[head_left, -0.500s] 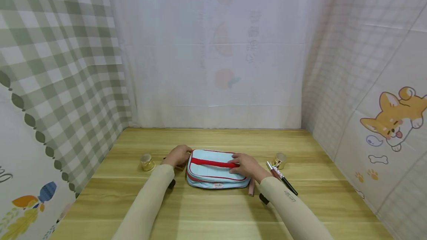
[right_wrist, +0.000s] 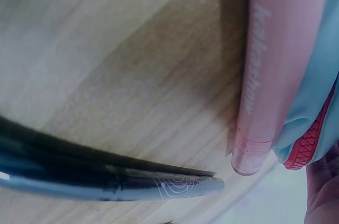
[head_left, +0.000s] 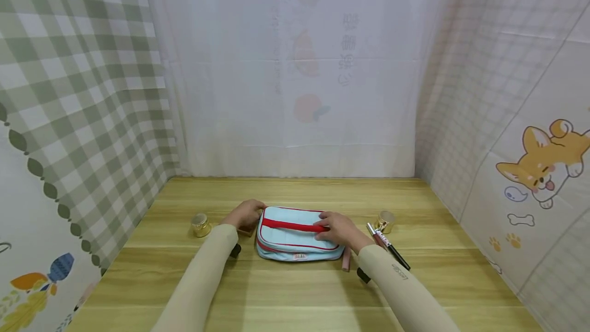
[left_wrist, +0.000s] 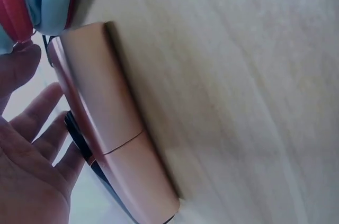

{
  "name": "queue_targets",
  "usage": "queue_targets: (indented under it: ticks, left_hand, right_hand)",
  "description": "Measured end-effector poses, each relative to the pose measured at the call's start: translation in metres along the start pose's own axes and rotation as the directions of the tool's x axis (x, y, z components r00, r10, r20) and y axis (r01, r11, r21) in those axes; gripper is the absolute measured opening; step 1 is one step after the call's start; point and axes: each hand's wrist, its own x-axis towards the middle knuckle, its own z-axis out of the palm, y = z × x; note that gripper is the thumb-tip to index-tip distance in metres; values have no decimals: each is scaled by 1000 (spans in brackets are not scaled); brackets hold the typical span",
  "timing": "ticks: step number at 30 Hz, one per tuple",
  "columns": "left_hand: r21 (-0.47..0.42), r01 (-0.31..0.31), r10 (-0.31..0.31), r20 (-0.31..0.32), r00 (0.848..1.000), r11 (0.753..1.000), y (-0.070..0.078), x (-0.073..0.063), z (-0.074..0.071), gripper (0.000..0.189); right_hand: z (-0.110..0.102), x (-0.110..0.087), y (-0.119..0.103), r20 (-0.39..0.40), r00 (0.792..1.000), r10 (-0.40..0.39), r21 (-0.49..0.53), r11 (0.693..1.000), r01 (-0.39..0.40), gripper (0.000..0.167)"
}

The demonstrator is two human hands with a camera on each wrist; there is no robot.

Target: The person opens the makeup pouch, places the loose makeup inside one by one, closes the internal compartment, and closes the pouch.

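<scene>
A light blue cosmetic bag (head_left: 295,242) with red piping and a red strap handle (head_left: 292,225) lies on the table between the hands. My left hand (head_left: 245,214) is at the bag's left back corner. In the left wrist view its fingertips pinch at the end of the red zipper (left_wrist: 11,7), with the other fingers spread. Beside them lies a rose-gold tube (left_wrist: 106,97) with a slim dark stick (left_wrist: 79,136) along it. My right hand (head_left: 338,227) rests on the bag's right top, fingers over the handle's end. A pink tube (right_wrist: 280,60) lies against the bag's right side.
A gold-lidded jar (head_left: 201,225) stands left of the left forearm, and another gold jar (head_left: 384,222) on the right. Near that one lie a black pen-like stick (head_left: 398,256) and a reddish tube (head_left: 377,237). Patterned cloths hang around the wooden table (head_left: 295,301).
My left wrist has risen and shifted slightly away, uncovering a little more of the item under it. The right hand stays on the bag. The head view has turned slightly.
</scene>
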Motion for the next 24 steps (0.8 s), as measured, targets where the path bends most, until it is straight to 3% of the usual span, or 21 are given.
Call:
queue_targets:
  ticks: [8,14,24]
  left_hand:
    - [-50,1,0,17,1000,999,-2,1,-7,30]
    - [-46,27,-23,68,997,999,0,2,-11,38]
    - [-62,14,-8,95,995,998,5,-1,-6,45]
  right_hand:
    - [-3,2,-5,18,999,32,17,999,-32,36]
    - [-5,3,-5,24,998,54,18,998,-55,36]
    - [1,1,1,22,999,32,4,999,-32,36]
